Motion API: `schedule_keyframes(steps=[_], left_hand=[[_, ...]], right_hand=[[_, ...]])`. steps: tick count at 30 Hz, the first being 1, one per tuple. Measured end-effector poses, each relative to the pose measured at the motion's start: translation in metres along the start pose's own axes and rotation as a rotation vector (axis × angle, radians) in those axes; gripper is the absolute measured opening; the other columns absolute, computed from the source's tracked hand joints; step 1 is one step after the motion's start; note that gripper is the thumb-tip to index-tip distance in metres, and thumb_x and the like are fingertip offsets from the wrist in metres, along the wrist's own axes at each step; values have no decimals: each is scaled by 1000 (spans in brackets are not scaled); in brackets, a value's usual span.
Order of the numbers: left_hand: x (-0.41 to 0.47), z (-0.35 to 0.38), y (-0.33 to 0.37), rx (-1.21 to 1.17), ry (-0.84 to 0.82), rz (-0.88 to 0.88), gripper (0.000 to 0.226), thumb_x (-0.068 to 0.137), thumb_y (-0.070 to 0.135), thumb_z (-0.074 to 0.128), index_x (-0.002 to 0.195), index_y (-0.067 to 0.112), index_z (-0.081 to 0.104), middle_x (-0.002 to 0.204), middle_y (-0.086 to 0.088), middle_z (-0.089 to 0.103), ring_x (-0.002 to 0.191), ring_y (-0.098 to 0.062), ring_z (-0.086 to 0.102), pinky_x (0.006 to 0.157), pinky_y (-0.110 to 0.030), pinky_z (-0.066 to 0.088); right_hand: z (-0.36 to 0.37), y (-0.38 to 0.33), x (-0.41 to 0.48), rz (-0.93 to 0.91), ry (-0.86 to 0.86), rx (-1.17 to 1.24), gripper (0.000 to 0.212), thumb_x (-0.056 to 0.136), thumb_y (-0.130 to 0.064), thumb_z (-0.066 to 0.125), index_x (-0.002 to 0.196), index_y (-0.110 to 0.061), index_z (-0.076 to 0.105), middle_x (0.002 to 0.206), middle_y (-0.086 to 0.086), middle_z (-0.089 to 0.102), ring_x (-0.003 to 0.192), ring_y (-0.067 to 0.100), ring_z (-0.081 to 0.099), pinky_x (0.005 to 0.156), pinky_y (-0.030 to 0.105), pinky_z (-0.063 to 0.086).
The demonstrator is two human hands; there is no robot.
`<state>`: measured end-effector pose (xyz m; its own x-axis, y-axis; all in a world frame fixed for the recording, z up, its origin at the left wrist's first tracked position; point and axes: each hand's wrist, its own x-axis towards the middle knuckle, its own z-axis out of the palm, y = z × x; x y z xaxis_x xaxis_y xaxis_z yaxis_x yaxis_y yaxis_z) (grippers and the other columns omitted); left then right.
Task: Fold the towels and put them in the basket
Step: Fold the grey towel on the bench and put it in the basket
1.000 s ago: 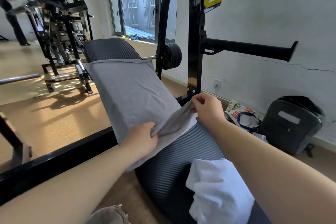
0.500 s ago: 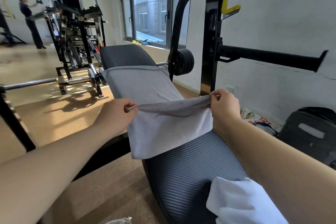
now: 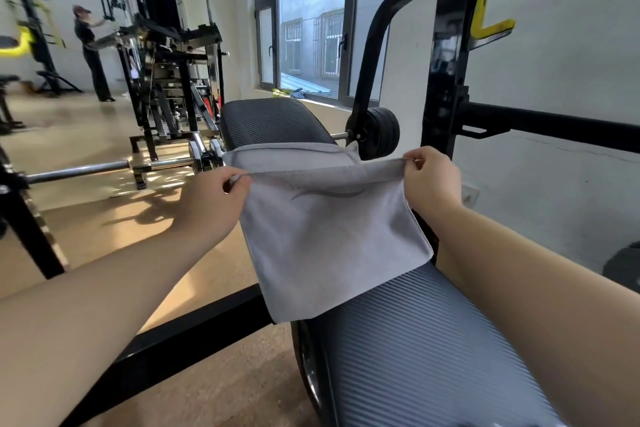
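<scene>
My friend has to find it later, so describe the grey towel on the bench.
Start at the dark ribbed weight bench beside the barbell rack. The grey towel lies across its middle, one edge lifted and pinched at the corners by the left hand and right hand. It is smooth pale cloth with a stitched hem, unlike the dark ribbed padding.

Daylight comes in through a tall dark-framed window (image 3: 311, 28) and falls in bright patches on the tan floor (image 3: 86, 218). The wall (image 3: 571, 87) behind the rack is plain white, with a thin crack running across it. A ribbed dark bench (image 3: 415, 340) sits under a black rack (image 3: 446, 80) fitted with yellow hooks (image 3: 491, 28). A barbell (image 3: 86, 170) lies low beside a big multi-station machine (image 3: 166, 55). Far back, a person (image 3: 91, 52) stands at what looks like that same machine.
</scene>
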<state>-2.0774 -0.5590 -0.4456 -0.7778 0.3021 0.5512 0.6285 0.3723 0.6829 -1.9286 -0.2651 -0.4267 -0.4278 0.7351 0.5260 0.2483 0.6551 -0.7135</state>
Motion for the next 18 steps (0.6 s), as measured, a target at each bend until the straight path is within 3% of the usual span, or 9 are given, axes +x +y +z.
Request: schedule_keyframes(steps=[5,8,10,12,14,18], left_hand=[[35,4,-23,1,47,-8,25,102,31,51,108,25,75,76,7,68,70,-24,65,71,-41,53],[49,10,-38,-22,23,-19,25,102,32,50,105,24,74,76,3,68,70,-27,66,73,-44,56],[57,15,-49,-22,-27,-51,24,103,31,50,107,25,72,79,2,69,71,-22,66,71,-37,54],[63,20,-60,-28,-87,-82,22,103,32,49,106,27,71,84,1,70,73,-19,65,68,-30,49],[68,23,-68,-48,-111,-107,25,104,33,49,110,24,72,94,2,71,83,-21,65,70,-32,47],[79,30,-74,-103,-78,-144,28,104,35,51,121,24,70,104,12,66,88,-7,59,73,-28,46]], right_hand=[[35,-12,34,-29,-2,33,23,101,-20,49,111,-24,69,85,-14,60,77,10,59,62,21,42],[55,-15,50,-25,-13,32,23,101,-20,48,108,-24,69,94,-6,65,84,18,62,73,28,49],[69,-15,60,-17,-29,21,22,100,-21,48,105,-27,68,98,-5,65,88,20,63,77,30,52],[83,-12,69,-16,-57,2,21,100,-21,48,100,-30,66,100,-6,64,92,18,60,80,29,49],[96,-9,77,-3,-93,-3,22,99,-20,47,101,-30,67,103,-4,64,95,17,57,83,26,45],[116,-6,92,46,-185,22,25,98,-17,48,105,-25,70,102,-2,68,100,21,60,89,30,50]])
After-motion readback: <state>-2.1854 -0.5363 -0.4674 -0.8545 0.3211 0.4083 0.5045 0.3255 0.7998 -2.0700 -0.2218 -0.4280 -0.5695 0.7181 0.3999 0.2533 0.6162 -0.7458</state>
